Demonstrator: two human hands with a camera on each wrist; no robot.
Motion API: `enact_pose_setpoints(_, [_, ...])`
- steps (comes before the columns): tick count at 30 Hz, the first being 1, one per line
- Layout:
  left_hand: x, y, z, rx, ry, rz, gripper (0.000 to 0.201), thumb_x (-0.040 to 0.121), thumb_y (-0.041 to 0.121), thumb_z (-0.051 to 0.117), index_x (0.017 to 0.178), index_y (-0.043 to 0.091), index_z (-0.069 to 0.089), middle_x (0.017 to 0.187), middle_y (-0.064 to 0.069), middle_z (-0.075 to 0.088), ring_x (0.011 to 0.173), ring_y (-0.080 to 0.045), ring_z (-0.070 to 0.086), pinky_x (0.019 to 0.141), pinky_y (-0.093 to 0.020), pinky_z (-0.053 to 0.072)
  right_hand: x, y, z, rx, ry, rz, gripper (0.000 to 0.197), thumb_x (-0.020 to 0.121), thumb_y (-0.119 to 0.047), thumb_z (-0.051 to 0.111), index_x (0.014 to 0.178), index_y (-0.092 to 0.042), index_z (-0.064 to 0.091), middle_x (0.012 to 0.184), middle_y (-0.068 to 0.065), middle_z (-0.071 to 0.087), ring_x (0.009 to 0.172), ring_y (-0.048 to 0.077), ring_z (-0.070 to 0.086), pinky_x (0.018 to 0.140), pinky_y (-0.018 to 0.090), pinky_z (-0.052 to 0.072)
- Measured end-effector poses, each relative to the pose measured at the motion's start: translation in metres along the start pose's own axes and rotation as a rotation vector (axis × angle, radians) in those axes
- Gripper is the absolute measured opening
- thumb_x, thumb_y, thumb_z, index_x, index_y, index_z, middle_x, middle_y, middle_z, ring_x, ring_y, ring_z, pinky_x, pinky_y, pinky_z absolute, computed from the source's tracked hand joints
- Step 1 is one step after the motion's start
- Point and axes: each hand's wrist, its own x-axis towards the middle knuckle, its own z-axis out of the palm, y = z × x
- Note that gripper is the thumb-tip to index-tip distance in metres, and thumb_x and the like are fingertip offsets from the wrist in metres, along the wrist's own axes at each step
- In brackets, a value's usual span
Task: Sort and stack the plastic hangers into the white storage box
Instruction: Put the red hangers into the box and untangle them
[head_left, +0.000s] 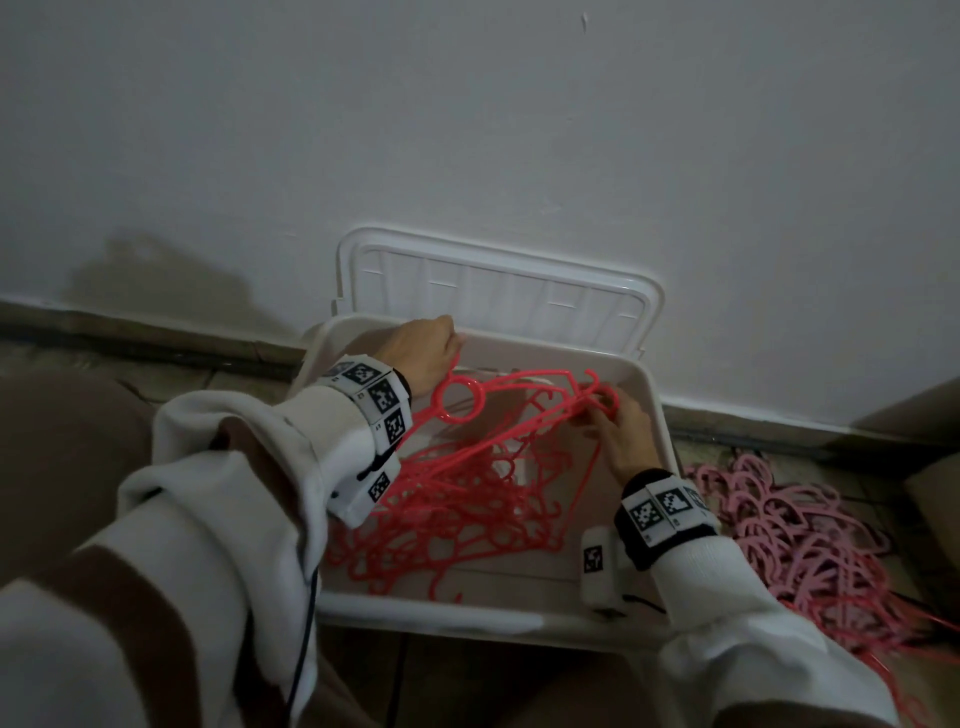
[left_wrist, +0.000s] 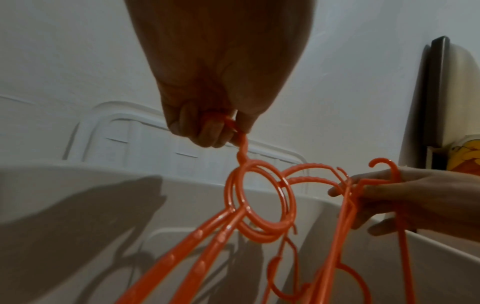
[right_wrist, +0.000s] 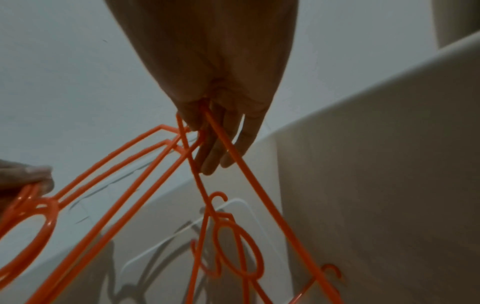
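Held bundle: we are holding a few thin coral-red plastic hangers with round ring necks (head_left: 511, 400) between our two hands, just above the open white plastic storage box (head_left: 655, 410).
Long axis: the held hangers are lying roughly level, running from the left hand across to the right hand, along the far side of the box.
Left hand: our left hand (head_left: 423, 354) is curling its fingers and thumb round the hook end just past the ring (left_wrist: 259, 198), a tight pinch, as the left wrist view is showing.
Right hand: our right hand (head_left: 618, 434) is gripping the shoulder corner of the same bundle, the thin bars running between its fingers (right_wrist: 221, 148), which are lying fairly straight.
Below the hands: a loose tangle of matching coral-red hangers (head_left: 452, 509) is lying in the box, directly under the bundle.
Beside the right hand: a heap of pale pink plastic hangers (head_left: 789, 535) is waiting on the floor, outside the box wall.
Behind the hands: the white ribbed box lid (head_left: 498, 291) is leaning on the wall.
Judgement: both hands are equally placed; the bundle needs lowering flat, and we reckon hooks may be snagging the tangle.
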Motion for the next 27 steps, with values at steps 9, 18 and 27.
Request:
enact_pose_setpoints(9, [0.005, -0.007, 0.006, -0.107, -0.140, 0.051, 0.022, 0.102, 0.020, 0.026, 0.089, 0.010, 0.040, 0.089, -0.010, 0.048, 0.081, -0.022, 0.045, 0.069, -0.026, 0.028, 0.002, 0.005, -0.002, 0.223, -0.075, 0.193, 0.030, 0.091, -0.003, 0.043, 0.070, -0.014, 0.060, 0.054, -0.004, 0.066, 0.051, 0.007, 0.063, 0.043, 0.010, 0.043])
enact_pose_setpoints(18, [0.005, -0.007, 0.000, -0.101, -0.042, 0.053, 0.026, 0.102, 0.021, 0.026, 0.091, 0.007, 0.046, 0.088, -0.010, 0.048, 0.081, -0.021, 0.044, 0.067, -0.026, 0.026, 0.003, 0.021, -0.006, 0.280, -0.102, 0.443, 0.034, 0.089, 0.004, 0.028, 0.074, -0.008, 0.057, 0.056, 0.004, 0.065, 0.038, 0.007, 0.060, 0.039, 0.015, 0.043])
enact_pose_setpoints(27, [0.007, 0.000, -0.005, -0.380, 0.116, -0.087, 0.028, 0.102, 0.022, 0.029, 0.090, 0.005, 0.046, 0.070, -0.002, 0.045, 0.060, -0.014, 0.041, 0.051, -0.020, 0.030, -0.003, 0.011, -0.012, 0.147, -0.120, 0.204, 0.066, 0.079, 0.014, 0.057, 0.137, 0.001, 0.028, 0.122, 0.011, 0.044, 0.108, 0.015, 0.041, 0.064, 0.010, 0.040])
